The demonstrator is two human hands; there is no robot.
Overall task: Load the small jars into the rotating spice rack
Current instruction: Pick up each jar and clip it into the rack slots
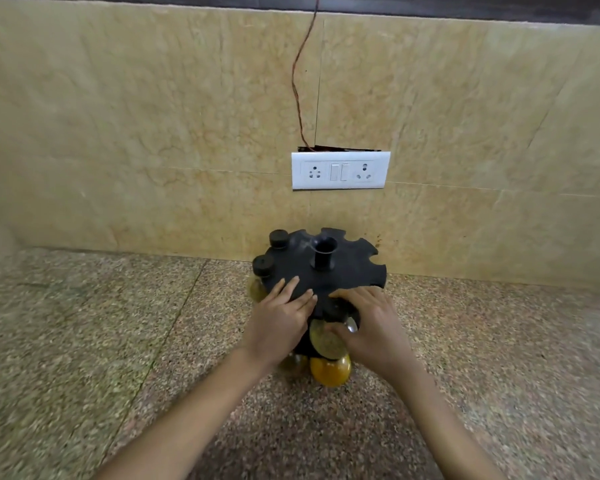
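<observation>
Speckled worktop [118, 341]: left hand [281, 320] flat on rack [347, 268], right hand [371, 327] pinching jar [326, 342]; slots beyond hands stand empty.

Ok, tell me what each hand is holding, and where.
The right hand grips a brown-spice jar near its top, at the rack. The left hand lies flat on the rack's top disc.

No readable text, label, brand or number anywhere, not even on the jars or rack.
</observation>
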